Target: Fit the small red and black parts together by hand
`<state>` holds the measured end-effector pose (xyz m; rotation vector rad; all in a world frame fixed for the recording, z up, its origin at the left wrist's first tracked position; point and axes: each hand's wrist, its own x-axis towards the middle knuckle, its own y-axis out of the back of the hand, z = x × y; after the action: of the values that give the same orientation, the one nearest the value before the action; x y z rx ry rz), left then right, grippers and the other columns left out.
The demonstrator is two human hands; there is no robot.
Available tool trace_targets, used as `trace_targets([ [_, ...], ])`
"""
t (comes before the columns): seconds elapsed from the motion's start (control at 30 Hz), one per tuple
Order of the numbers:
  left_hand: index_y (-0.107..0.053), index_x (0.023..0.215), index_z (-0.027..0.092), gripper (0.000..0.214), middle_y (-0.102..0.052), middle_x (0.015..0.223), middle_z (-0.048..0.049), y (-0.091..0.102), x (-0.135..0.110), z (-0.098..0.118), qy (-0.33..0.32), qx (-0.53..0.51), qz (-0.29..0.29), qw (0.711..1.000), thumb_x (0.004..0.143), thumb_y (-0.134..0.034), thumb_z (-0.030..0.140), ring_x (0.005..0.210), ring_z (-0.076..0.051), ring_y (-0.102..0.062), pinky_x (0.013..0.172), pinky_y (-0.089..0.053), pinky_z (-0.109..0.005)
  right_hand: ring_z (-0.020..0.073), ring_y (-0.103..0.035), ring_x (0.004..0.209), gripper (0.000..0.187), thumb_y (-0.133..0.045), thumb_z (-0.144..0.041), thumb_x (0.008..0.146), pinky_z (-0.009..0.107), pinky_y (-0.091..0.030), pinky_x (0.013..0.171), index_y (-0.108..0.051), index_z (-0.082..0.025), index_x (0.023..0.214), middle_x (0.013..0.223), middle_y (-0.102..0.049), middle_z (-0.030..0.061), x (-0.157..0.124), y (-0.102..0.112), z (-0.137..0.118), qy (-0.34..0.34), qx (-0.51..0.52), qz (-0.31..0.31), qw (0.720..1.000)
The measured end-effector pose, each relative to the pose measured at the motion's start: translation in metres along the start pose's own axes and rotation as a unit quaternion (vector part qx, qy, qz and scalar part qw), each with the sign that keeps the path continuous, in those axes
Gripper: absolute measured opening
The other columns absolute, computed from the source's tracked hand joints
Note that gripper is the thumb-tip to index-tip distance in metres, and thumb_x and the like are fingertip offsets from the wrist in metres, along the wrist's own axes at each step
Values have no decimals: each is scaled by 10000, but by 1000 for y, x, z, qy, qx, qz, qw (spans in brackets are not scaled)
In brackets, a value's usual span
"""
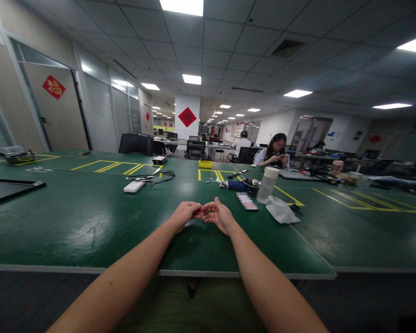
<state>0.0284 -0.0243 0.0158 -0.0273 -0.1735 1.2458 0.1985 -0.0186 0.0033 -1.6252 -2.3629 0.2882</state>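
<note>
Just above the green table (152, 231), both my hands meet in front of me around a small red-and-dark object (204, 212), too small in view to name. The thumb and fingers of my left hand (186, 215) are closed on its red part. My right hand (222, 216) has its thumb raised and its fingers curled in at the darker end, where they appear to grip it. Fingers cover much of the object. A phone (247, 201) lies flat beyond my right hand.
To the right stand a translucent bottle (267, 186) and a metal bowl (252, 186), near a pale cloth pouch (280, 210). Left of centre lies a white power bank (134, 186) beside black cables (162, 175). A person (273, 155) sits across the table.
</note>
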Motion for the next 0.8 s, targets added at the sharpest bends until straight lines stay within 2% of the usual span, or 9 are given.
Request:
trace_targets([
  [0.57,-659,689,98,210,-665,696,-67,-1,0,0,5,-7,-2,1000,704,-633,306,627,-138,-607,696,-504,-288,162,-639,589,538,-323,-587,876,279,-491,544,-623,-142,847,774,-666,99,1,2,1,0,0,-5,1000],
  [0.8,-686,749,97,213,-665,679,-54,1,3,-4,0,-30,9,1000,720,-622,298,638,-136,-621,716,-507,-281,161,-636,585,471,-373,-533,880,292,-503,562,-625,-138,837,765,-665,97,0,-2,-1,5,7,0,1000],
])
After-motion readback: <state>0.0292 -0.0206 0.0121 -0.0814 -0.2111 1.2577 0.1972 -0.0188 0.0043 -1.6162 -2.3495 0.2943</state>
